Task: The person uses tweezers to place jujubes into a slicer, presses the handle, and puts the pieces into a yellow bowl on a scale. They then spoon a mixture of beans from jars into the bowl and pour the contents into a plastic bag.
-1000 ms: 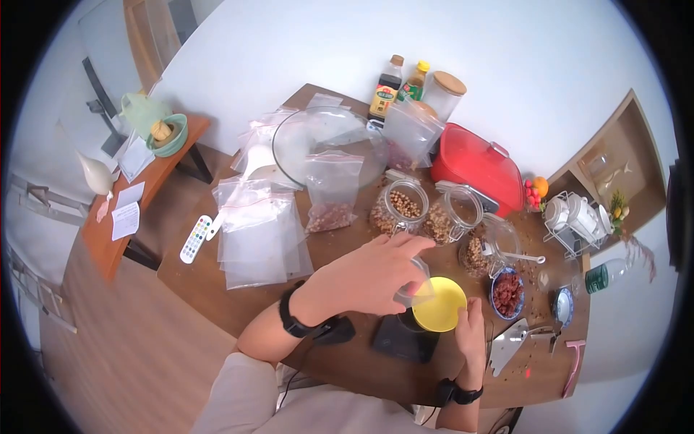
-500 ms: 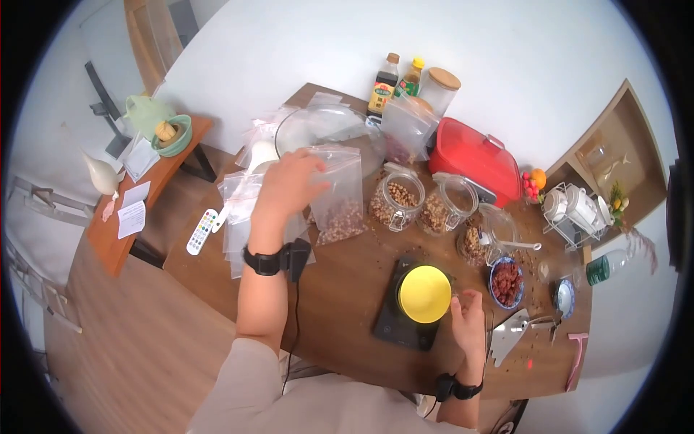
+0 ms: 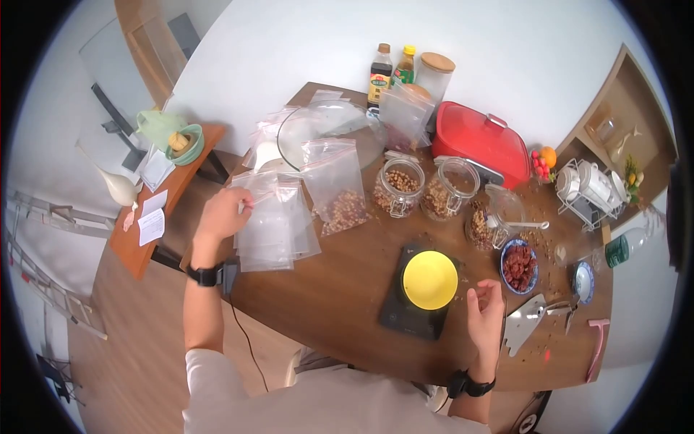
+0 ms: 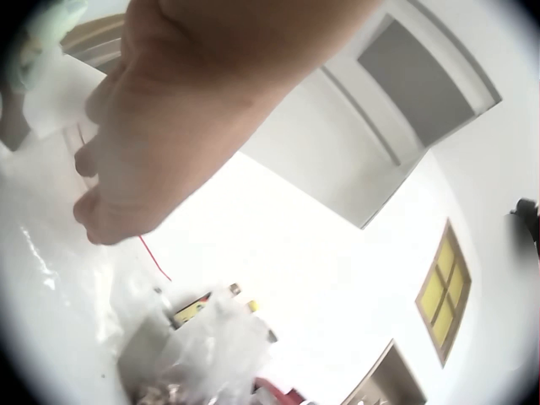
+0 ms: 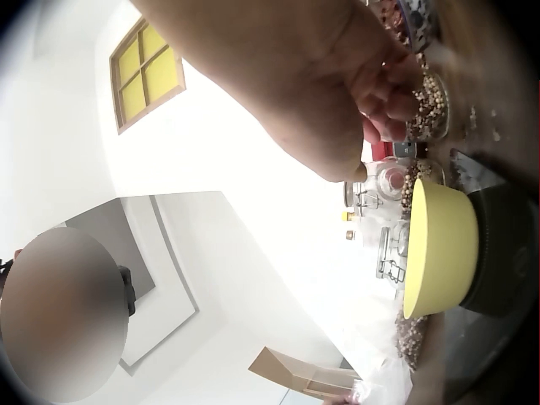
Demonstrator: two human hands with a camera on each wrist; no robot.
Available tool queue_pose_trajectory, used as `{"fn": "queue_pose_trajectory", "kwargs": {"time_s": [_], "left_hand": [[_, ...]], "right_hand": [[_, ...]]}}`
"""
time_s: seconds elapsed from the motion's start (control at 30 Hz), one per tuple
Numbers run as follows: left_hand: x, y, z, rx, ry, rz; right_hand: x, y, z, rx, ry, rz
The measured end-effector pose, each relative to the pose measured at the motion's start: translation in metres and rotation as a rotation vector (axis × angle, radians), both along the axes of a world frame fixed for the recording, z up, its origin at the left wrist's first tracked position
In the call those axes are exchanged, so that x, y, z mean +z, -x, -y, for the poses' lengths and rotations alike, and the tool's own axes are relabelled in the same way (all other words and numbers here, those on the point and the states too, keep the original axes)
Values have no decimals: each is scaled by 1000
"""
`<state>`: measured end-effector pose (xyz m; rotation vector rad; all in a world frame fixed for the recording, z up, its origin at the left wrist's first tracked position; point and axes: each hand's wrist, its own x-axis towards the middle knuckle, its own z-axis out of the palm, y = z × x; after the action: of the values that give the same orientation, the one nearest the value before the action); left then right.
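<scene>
While facing the brown wooden table (image 3: 347, 267), has the large round glass bowl (image 3: 370, 141) towards the back and the red lidded pot (image 3: 481, 134) farther right. Nearer, on the left, sees the stack of clear zip bags (image 3: 271, 235) lying flat, with 1 zip bag of mixed grains (image 3: 341, 199) just beside its right edge. Right of that bag, counts 3 clip-top glass jars (image 3: 457, 177) in a row, each partly filled. Closer in, finds the black scale (image 3: 412, 325) flat on the tabletop. Has the left hand (image 3: 223, 213) at the upper left of the stack, fingers bent; cannot tell whether pinching a bag or merely touching. Holds the right hand (image 3: 486, 318) just right of the scale, fingers loosely bent, gripping nothing. Has the yellow bowl (image 3: 430, 280) upright on the scale, free of both hands. Beyond the right hand, finds the blue-and-white bowl (image 3: 519, 291) of dark red pieces, then the pink T-shaped tool (image 3: 598, 322) near the table's right edge.
</scene>
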<state>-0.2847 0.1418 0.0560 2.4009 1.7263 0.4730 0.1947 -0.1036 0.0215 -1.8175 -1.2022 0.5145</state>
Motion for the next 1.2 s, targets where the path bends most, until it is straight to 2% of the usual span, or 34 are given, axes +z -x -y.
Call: {"fn": "queue_pose_trajectory", "kwargs": {"time_s": [0.03,0.13,0.23,0.27,0.33,0.4,0.47,0.5,0.6,0.7,0.8,0.97,1.07,1.17,1.2], "left_hand": [[25,-4,15,-27,30,97],[68,-35,51,-342,148,238],[71,-93,79,-650,160,275],[71,-114,85,-734,156,271],[64,-151,92,-819,129,249],[63,-169,93,-903,77,227],[68,-179,93,-969,-1,191],[69,-178,91,-947,8,163],[67,-172,86,-902,-6,86],[63,-177,89,-897,-82,38],[71,-178,85,-818,-158,6],[89,-175,84,-685,-85,-181],[73,-188,74,-633,-55,-209],[48,-202,64,-535,-268,-134],[47,-207,65,-522,-258,-107]], "right_hand": [[6,3,-1,17,-4,-7],[9,9,-1,87,-135,-98],[29,45,-18,302,-220,54],[50,67,-22,417,-224,105],[71,95,-30,599,-157,177],[69,98,-33,683,-68,293],[51,86,-30,650,17,429],[47,80,-28,635,61,493],[48,67,-18,628,170,413],[40,72,-12,607,87,363],[38,69,-10,648,22,172],[42,55,-2,668,68,168],[37,46,0,646,56,199],[39,36,3,578,69,222],[41,30,4,546,86,228]]}}
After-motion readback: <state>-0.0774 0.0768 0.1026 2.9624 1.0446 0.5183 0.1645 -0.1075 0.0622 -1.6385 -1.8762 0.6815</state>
